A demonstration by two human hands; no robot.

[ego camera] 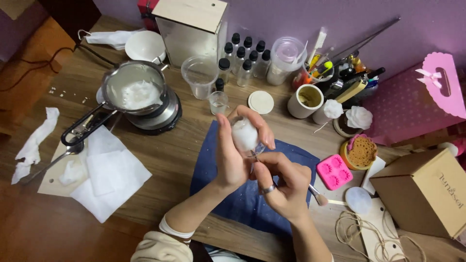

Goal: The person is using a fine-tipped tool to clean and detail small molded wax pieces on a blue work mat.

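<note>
Your left hand [232, 155] holds a small white jar [244, 135] above the blue cloth [242, 199] on the desk [170, 155], fingers wrapped around it. The jar stands nearly upright, its long axis tilted slightly, top away from you. Your right hand [284, 187] pinches a small brush [318, 195], bristles pointing right.

A pink mould [334, 171] lies beside twine [357, 232].
</note>
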